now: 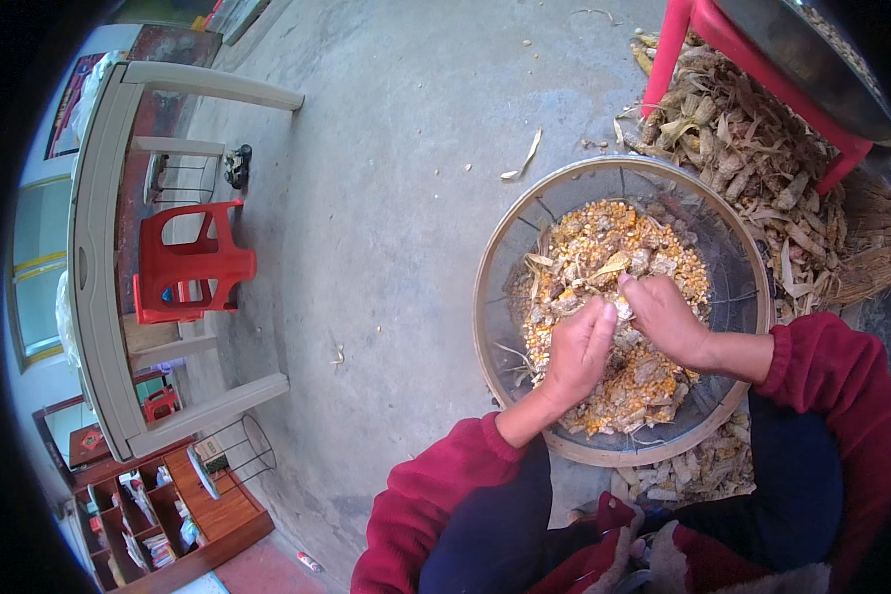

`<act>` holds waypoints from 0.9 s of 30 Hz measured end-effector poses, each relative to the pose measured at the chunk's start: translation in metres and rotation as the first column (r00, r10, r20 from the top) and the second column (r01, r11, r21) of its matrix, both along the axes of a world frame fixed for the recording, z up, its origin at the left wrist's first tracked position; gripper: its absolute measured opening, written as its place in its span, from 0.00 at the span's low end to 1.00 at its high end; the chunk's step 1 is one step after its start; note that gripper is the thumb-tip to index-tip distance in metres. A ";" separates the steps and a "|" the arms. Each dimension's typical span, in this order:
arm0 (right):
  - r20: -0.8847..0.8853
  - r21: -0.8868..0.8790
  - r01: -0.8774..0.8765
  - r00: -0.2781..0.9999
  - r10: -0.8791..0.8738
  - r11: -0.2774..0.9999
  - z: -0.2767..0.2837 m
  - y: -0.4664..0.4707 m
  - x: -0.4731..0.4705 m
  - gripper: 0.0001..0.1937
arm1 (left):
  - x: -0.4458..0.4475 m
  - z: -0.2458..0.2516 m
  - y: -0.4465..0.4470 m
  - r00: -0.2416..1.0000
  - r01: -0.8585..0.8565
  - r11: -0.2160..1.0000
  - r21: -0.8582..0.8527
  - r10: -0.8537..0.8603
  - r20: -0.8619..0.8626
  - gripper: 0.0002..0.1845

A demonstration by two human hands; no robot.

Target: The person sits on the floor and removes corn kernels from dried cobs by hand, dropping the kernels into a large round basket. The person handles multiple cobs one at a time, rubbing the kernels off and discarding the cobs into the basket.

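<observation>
A round sieve with a wooden rim (488,245) and dark mesh sits in front of me, over my lap. In it lies a heap of loose yellow corn kernels (672,256) mixed with broken cob pieces and bits of husk. Above the heap my left hand (579,345) and my right hand (661,315) are close together with curled fingers. Between the thumbs shows a small pale corn cob piece (624,307) with some yellow on it, pinched from both sides. A dry husk strip (612,265) lies just beyond the thumbs.
Right of the sieve is a pile of bare cobs and husks (742,156), under a red plastic stool (787,96) bearing a metal basin (817,52). More cobs (694,464) lie below the sieve. Leftward stand a pale table (104,260), a red stool (193,260) and a wooden cabinet (215,497).
</observation>
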State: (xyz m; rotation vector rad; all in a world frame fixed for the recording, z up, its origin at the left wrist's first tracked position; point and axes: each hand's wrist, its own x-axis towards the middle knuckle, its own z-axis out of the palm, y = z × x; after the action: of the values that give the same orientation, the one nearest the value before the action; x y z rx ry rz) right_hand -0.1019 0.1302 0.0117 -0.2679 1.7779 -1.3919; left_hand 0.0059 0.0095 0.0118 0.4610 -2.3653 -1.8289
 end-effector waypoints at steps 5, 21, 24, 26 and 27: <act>-0.049 -0.043 -0.005 0.999 0.003 0.999 0.000 0.003 0.003 0.30 | 0.002 -0.001 0.001 0.988 -0.086 0.960 0.267 0.047 0.147 0.17; -0.427 -0.046 -0.244 0.882 0.201 0.969 0.007 0.007 -0.017 0.21 | -0.001 -0.008 -0.013 0.983 -0.036 0.945 0.326 -0.026 0.183 0.23; -0.543 0.025 -0.293 0.799 0.259 0.956 0.016 0.003 -0.016 0.21 | 0.007 -0.007 -0.015 0.948 -0.012 0.750 0.661 -0.202 0.247 0.22; -0.661 0.077 -0.338 0.687 0.302 0.938 0.017 0.004 -0.017 0.21 | 0.008 -0.004 -0.010 0.934 -0.119 0.635 0.764 -0.190 0.303 0.21; -0.710 0.098 -0.362 0.627 0.320 0.927 0.014 0.005 -0.019 0.21 | 0.007 -0.002 -0.007 0.924 -0.157 0.639 0.753 -0.174 0.340 0.21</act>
State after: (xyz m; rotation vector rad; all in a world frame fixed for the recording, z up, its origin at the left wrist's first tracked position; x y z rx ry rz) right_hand -0.1208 0.1356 0.0254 -1.2749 2.1393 -1.1122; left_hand 0.0124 0.0024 0.0098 0.9639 -1.5724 -2.9510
